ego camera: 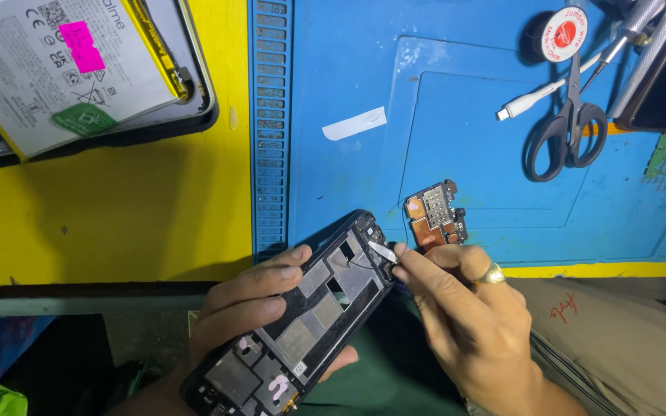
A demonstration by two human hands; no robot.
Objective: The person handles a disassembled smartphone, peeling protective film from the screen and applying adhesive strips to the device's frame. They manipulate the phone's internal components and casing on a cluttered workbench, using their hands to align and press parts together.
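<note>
Black phone frame [302, 316] lies cradled in the left hand [248, 308], fingers curled round its left edge, near the blue mat [333, 62]; the right hand [464, 308] pinches a small white strip [383, 250] at the frame's far corner. Keep the frame steady and the pull low — the circuit board [435, 216] lies just beside. Frame's near end is cut off — the strip's attachment is hard to make out.

Black phone frame [302, 316] with grey patches, blue mat [456, 115], yellow table [117, 208], black-handled scissors [568, 127], copper-brown circuit board [435, 216].
</note>
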